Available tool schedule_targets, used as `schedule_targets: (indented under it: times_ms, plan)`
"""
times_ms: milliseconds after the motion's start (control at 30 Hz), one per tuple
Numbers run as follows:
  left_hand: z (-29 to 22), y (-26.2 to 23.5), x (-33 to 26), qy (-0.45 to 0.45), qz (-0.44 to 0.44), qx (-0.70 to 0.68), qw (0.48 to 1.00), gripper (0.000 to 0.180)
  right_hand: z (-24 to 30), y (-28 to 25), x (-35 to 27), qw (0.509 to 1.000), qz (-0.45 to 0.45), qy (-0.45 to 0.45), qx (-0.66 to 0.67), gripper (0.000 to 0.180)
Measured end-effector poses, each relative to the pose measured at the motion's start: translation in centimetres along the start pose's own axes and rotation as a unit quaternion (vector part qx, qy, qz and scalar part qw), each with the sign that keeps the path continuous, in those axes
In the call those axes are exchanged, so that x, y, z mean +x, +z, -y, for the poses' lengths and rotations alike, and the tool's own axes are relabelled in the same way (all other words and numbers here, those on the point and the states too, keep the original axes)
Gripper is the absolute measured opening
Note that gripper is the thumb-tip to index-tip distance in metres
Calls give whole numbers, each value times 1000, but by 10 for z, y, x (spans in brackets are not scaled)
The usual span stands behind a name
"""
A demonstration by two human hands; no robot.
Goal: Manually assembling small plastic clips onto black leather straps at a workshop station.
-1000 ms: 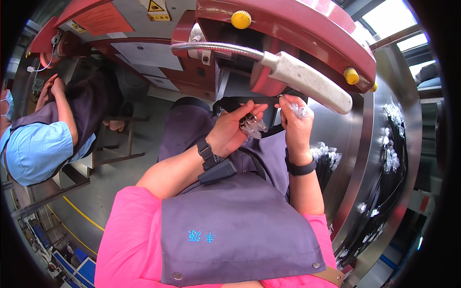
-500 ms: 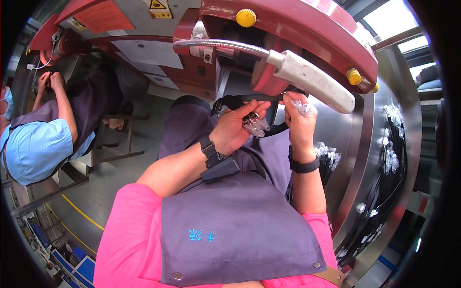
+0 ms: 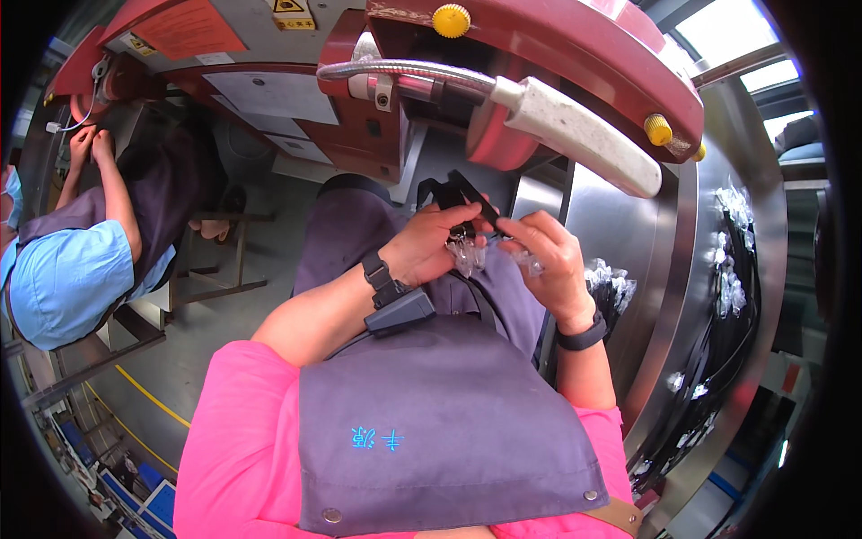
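Note:
My left hand is closed around a black belt, which is folded so that loops of it stand above the fingers. From that hand hangs a metal buckle wrapped in clear plastic. My right hand pinches the belt's edge between thumb and fingers, just right of the left hand. Another bit of clear plastic shows under the right fingers. Both hands are above my lap, below the red machine; the palm side of the right hand is hidden.
Overhead is a red machine with yellow knobs, a red wheel and a pale lamp handle. More black belts with plastic-wrapped ends lie in the metal trough at right. A person in a blue shirt sits at left.
The right hand has come down from beside the lamp handle and turned, fingers now pointing to the left hand. The belt is bunched upright between the hands instead of stretched across.

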State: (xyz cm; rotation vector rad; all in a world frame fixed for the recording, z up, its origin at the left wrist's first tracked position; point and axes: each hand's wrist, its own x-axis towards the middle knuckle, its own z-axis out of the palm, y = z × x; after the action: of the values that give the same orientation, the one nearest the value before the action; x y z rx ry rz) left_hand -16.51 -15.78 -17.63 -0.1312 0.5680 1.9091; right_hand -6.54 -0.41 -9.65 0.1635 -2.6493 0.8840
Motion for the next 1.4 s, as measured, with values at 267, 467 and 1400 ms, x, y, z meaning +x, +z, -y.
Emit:
schedule_targets:
  times_ms: [267,467,1400]
  plan:
    - [-4,7,-9,39,-8,24,999,16,-10,10,-14,989,-133,47,-42,27]
    - [-2,6,-10,43,-15,7,999,17,-14,16,-16,984,-173,38,-3,25]
    - [6,8,-8,-3,-13,15,1000,39,-18,-8,-10,864,-69,381,324,18]
